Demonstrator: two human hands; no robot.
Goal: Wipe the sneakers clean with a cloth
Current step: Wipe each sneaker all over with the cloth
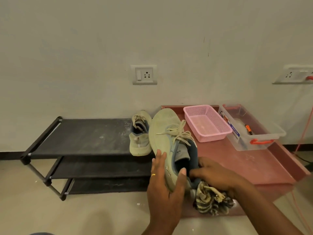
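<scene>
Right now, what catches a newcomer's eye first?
Centre frame, the left hand grips a pale green sneaker, toe toward the wall, with the right hand holding a striped cloth at its heel. The second sneaker sits on top of the black shoe rack, left; a pink basket and clear storage box stand on the reddish table, right.

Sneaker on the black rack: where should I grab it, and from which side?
Probably the heel collar of the sneaker, from the near side and above: it stands upright on the rack with its heel toward you and its opening up, so that rim is easy to pinch.
</scene>
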